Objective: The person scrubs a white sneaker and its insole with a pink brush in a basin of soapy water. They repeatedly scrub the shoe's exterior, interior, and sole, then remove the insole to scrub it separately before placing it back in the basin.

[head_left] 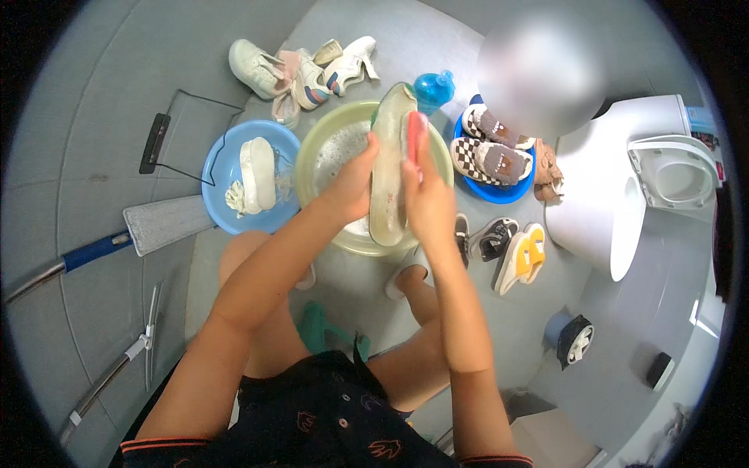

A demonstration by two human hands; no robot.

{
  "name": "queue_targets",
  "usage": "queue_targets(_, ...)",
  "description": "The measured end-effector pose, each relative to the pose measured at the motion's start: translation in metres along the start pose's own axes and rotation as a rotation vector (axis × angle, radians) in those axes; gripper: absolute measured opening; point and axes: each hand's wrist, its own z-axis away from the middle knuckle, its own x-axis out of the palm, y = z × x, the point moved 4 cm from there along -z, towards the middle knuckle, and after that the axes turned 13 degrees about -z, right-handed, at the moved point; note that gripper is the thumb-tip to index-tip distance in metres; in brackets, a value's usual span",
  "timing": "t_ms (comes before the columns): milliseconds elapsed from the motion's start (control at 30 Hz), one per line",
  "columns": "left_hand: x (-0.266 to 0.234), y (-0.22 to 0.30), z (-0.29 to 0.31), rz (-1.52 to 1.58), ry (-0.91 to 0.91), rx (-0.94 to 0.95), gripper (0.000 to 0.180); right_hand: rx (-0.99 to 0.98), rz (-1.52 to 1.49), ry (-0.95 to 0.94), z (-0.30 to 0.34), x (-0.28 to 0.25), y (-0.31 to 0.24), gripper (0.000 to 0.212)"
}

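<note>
My left hand (355, 183) grips the side of a pale shoe (388, 187), its long translucent sole turned up toward me. In my right hand (429, 199) is a red-backed scrubbing brush (414, 134), pressed against the right edge of that sole near its upper half. Both hands are over a pale green basin (301, 156) holding soapy water with white foam. To its left, a light blue basin (214, 164) holds a white shoe (257, 175) and a bunch of pale laces (234, 196). The far side of the held shoe is hidden.
Several white shoes (308, 78) lie at the back left. A blue bottle (434, 90) stands behind the basin. Checkered slip-ons (491, 160) rest in a blue tub (499, 196) at right. Yellow slippers (521, 257), a toilet (597, 195) and a flat mop (168, 224) are around.
</note>
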Motion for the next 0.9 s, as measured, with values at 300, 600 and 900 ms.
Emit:
queue_targets(300, -0.005, -0.004, 0.000, -0.027, 0.034, -0.041, 0.060, 0.012, -0.036, -0.004, 0.001, 0.001, 0.017, 0.059)
queue_targets(600, -0.008, -0.003, 0.004, -0.125, 0.085, -0.035, 0.057, 0.179, 0.008, -0.152, 0.007, 0.005, 0.004, 0.056)
queue_targets(900, -0.031, -0.001, -0.008, -0.177, 0.147, -0.065, 0.056, -0.026, 0.052, -0.132, 0.031, 0.014, -0.006, 0.056)
